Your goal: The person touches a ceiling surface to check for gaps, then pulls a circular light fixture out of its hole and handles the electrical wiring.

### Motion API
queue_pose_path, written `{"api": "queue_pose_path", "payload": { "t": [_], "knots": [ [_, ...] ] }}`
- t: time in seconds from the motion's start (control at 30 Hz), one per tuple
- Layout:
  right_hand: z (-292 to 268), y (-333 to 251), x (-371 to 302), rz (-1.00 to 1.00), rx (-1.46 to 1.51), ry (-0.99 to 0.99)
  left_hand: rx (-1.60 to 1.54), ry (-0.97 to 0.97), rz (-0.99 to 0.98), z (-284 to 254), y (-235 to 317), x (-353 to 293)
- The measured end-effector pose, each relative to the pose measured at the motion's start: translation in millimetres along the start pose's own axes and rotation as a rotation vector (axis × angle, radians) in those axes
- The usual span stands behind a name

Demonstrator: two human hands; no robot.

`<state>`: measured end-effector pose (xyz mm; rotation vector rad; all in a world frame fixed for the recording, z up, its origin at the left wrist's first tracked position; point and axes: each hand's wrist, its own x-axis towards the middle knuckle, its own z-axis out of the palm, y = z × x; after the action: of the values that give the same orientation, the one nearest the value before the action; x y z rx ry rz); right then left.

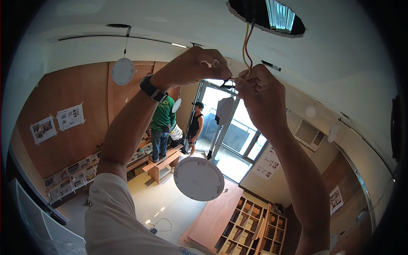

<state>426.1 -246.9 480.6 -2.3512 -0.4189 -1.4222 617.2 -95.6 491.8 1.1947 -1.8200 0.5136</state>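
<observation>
Both my arms reach up beneath a ragged oval hole (255,17) in the ceiling. A yellow wire (244,46) and a red wire (249,51) hang from it down to my right hand (263,93), whose fingers are closed on them. My left hand (197,66) pinches a small dark lead (228,80) close to my right fingertips; whether the wire ends touch cannot be made out. Below my hands dangles a white driver box (224,111), linked by a cable to a round white panel light (199,178). A dark-strapped watch (153,88) is on my left wrist.
Other round lights (123,71) hang from the ceiling at left and right. A person in a green shirt (163,114) stands on a wooden bench, and another in a dark top (195,123) is near the glass doors (233,136). Wooden shelving (242,221) lies below.
</observation>
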Motion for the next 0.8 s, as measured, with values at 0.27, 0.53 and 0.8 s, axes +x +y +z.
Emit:
{"api": "queue_pose_path", "payload": {
  "t": [0.27, 0.53, 0.8],
  "knots": [
    [0.1, -0.2, 1.2, 0.027, 0.044, -0.003, 0.301, -0.012, 0.109, 0.1, 16.1, 1.9],
    [-4.9, 5.4, 2.5, 0.087, 0.073, 0.003, 0.693, 0.036, 0.369, 12.5, 20.6, 2.6],
    [-4.1, 1.2, 3.0, 0.077, 0.045, -0.027, 0.665, -0.04, 0.394, -0.4, 27.2, 6.0]
  ]
}}
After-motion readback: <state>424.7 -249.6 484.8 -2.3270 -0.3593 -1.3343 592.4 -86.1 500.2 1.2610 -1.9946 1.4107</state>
